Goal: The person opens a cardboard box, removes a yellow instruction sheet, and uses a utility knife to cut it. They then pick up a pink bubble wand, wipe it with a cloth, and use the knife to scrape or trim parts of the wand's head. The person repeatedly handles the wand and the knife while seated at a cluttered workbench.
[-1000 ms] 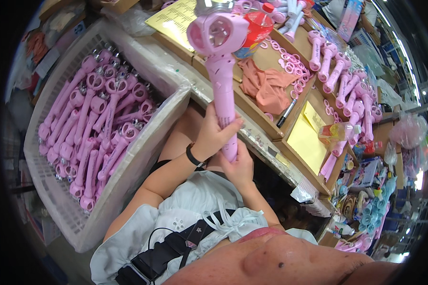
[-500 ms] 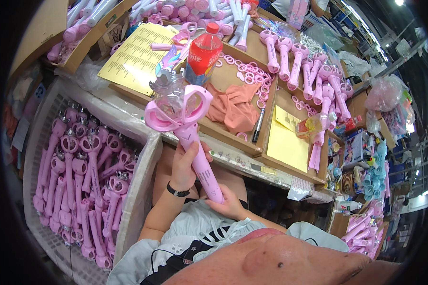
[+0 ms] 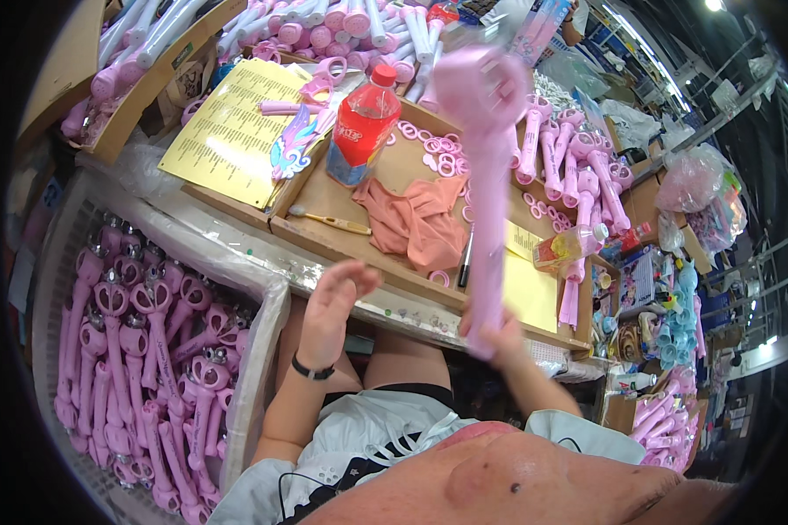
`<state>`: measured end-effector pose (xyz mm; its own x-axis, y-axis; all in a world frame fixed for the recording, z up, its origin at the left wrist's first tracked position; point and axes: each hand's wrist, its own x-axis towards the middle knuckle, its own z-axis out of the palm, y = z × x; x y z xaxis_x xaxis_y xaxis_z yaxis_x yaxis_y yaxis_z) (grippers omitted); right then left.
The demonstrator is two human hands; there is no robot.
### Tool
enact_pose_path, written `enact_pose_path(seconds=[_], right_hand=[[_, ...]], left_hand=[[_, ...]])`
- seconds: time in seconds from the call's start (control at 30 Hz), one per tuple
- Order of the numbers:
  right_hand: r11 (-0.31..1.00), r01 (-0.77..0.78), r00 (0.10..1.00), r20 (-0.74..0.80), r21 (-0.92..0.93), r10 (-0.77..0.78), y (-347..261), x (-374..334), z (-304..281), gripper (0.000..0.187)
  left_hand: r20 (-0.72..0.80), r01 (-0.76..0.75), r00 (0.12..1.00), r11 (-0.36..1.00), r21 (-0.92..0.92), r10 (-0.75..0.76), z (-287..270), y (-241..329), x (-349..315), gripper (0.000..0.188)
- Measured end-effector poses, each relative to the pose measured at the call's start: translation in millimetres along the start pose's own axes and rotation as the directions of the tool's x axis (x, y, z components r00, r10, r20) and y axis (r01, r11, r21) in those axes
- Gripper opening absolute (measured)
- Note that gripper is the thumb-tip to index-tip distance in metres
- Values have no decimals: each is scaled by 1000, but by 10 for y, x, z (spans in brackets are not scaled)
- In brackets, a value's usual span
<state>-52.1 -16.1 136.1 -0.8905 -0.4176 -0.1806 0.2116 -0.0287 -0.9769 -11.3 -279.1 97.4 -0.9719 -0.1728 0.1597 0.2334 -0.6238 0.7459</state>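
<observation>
Over the cardboard tray [image 3: 315,241] on the surface [image 3: 403,317]: one long pink wand [image 3: 488,201], blurred, ring-shaped head uppermost; gripped only near its lower end, it could slip, or, if swung rightward, knock the loose pink wands [image 3: 553,162] close by. Right hand [image 3: 503,337]: closed round the handle's lower end; left hand [image 3: 334,302]: half open, fingers loosely curled, apparently holding nothing, near the tray's front edge.

Pink wand [image 3: 487,201] in right hand [image 3: 504,339]
</observation>
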Motion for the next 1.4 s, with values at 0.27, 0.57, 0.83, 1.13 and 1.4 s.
enact_pose_path(seconds=[0.27,0.57,0.83,1.13,1.4], right_hand=[[963,15,940,-324,-269,-105,-1205,2678,-1213,26],[975,-105,841,-540,-197,-19,-906,4148,-2151,50],[134,-193,816,-235,-972,-529,-862,4095,-2342,60],[-159,214,754,266,-964,-600,-701,1994,-1312,28],[286,384,856,222,-878,-466,-511,1095,-449,16]], left_hand=[[-226,331,933,914,234,-280,-359,-174,-1063,19],[-609,455,751,869,196,-256,-302,624,-2032,23],[-552,348,831,843,409,-75,-1156,1409,-2260,29],[-650,872,484,-383,304,586,-3893,1919,-2803,38],[-747,941,287,-322,103,599,-4131,1835,-2871,48]])
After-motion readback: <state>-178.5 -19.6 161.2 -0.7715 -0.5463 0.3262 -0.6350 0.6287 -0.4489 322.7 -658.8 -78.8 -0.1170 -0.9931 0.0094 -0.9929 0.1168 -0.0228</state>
